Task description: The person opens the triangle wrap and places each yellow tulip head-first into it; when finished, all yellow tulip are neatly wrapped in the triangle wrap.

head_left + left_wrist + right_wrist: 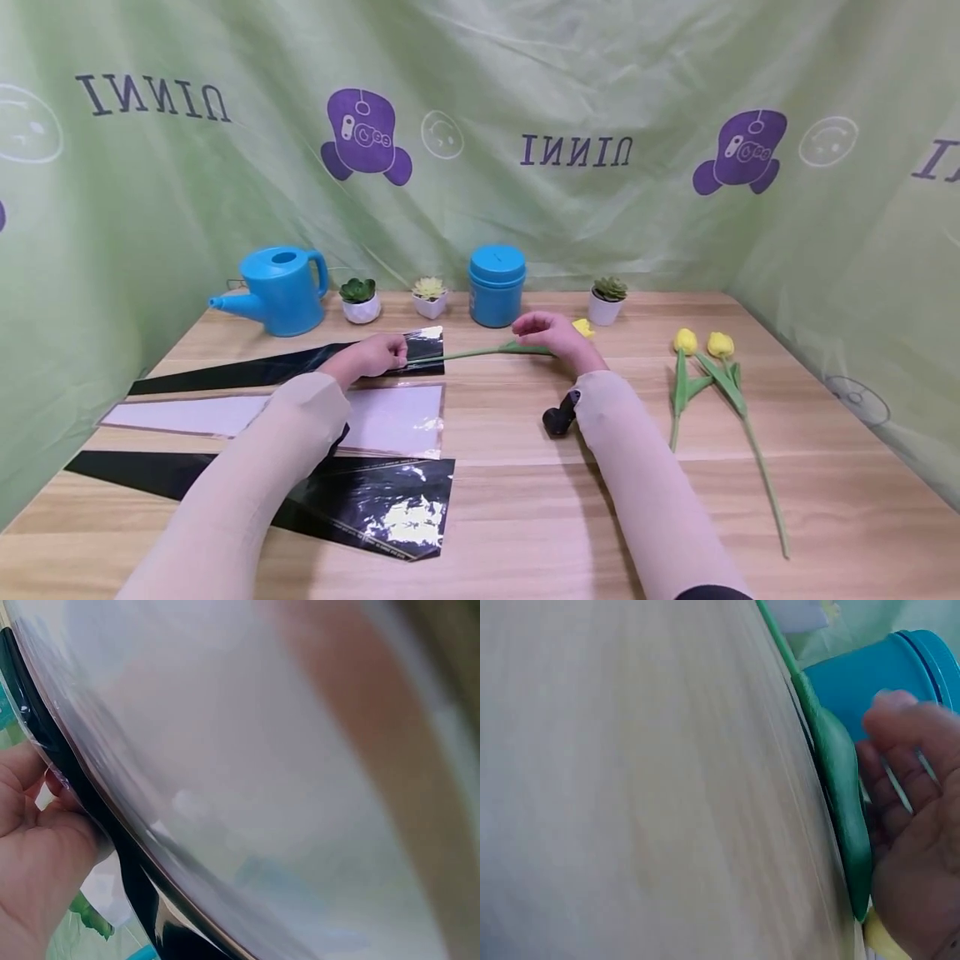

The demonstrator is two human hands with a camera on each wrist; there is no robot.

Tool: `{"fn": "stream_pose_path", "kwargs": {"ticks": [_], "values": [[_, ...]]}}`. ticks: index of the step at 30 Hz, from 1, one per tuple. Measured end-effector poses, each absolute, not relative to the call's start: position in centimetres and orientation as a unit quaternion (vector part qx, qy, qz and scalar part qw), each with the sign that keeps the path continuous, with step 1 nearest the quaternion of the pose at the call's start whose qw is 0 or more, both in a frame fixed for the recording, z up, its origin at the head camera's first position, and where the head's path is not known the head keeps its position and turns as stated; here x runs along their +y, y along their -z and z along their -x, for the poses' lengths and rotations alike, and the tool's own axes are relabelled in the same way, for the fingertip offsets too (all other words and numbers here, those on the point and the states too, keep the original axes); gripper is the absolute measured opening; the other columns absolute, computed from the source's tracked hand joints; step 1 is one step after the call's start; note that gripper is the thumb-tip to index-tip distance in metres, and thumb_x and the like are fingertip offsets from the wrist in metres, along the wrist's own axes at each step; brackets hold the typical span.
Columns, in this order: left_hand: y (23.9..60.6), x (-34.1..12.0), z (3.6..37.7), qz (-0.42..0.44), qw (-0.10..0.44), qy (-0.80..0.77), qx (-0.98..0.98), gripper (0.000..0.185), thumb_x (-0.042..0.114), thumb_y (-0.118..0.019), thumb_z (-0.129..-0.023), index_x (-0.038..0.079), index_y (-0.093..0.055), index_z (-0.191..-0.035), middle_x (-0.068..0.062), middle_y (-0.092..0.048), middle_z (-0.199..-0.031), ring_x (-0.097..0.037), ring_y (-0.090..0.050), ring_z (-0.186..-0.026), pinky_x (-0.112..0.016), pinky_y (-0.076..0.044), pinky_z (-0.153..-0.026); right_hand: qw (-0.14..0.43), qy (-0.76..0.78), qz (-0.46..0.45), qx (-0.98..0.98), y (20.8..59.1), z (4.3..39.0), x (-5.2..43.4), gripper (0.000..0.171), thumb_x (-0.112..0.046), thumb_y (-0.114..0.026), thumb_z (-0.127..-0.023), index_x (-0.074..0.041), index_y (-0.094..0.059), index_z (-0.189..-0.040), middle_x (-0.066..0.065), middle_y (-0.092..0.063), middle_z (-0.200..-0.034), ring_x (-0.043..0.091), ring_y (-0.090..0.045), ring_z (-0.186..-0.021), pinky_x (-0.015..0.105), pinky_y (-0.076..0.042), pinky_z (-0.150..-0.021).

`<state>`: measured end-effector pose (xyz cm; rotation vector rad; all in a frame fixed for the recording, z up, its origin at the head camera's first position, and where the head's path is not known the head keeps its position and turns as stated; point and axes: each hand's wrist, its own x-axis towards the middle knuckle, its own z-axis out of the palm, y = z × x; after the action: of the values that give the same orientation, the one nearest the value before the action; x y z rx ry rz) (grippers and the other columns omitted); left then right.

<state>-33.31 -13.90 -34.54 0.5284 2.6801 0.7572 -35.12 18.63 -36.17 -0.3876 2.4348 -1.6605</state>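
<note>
Mid-frame, my left fingers (394, 350) pinch a tulip stem (461, 355), presumably steadying it; right fingers (529, 319) loosely spread beside its leaf (527, 349).

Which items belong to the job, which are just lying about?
Likely job:
yellow tulip, stem end at left hand
far black sheet
pale sheet
near black sheet
two other tulips

Probably lying about:
blue watering can
blue lidded canister
three potted succulents

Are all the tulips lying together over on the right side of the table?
No, two tulips lie there, but a third tulip stretches from the left hand past the right hand.
</note>
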Motion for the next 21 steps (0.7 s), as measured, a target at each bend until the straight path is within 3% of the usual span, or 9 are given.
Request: {"fn": "stream_pose_path", "kwargs": {"ticks": [7,15,21], "values": [[34.6,-14.3,33.8,-0.221,0.146,-0.261,0.928,0.016,0.011,-0.056,-0.091,0.01,-0.047,-0.078,-0.006,-0.05,-0.076,-0.022,-0.048,-0.076,-0.033,-0.037,-0.073,0.108,0.48,0.118,0.863,36.6,35.2,17.8,0.032,0.005,-0.065,-0.078,-0.004,-0.064,-0.109,0.01,-0.06,-0.108,0.02,-0.05,-0.092,0.026,-0.043,-0.075],[34.7,-14.1,33.3,-0.2,0.143,-0.256,0.935,0.012,0.006,-0.054,-0.092,0.006,-0.05,-0.08,-0.003,-0.048,-0.073,-0.021,-0.048,-0.077,-0.031,-0.036,-0.073,0.104,0.452,0.065,0.883,36.4,34.5,17.3,0.024,0.004,-0.063,-0.08,-0.007,-0.067,-0.101,0.007,-0.06,-0.098,0.02,-0.048,-0.076,0.026,-0.041,-0.062],[33.9,-13.9,33.1,-0.215,0.109,-0.252,0.937,0.013,0.005,-0.055,-0.09,0.004,-0.05,-0.079,-0.003,-0.046,-0.07,-0.021,-0.047,-0.074,-0.029,-0.035,-0.069,0.069,0.458,0.063,0.884,35.5,34.2,17.3,0.022,0.006,-0.062,-0.078,-0.002,-0.067,-0.098,0.009,-0.061,-0.095,0.018,-0.05,-0.078,0.026,-0.042,-0.065]]}}
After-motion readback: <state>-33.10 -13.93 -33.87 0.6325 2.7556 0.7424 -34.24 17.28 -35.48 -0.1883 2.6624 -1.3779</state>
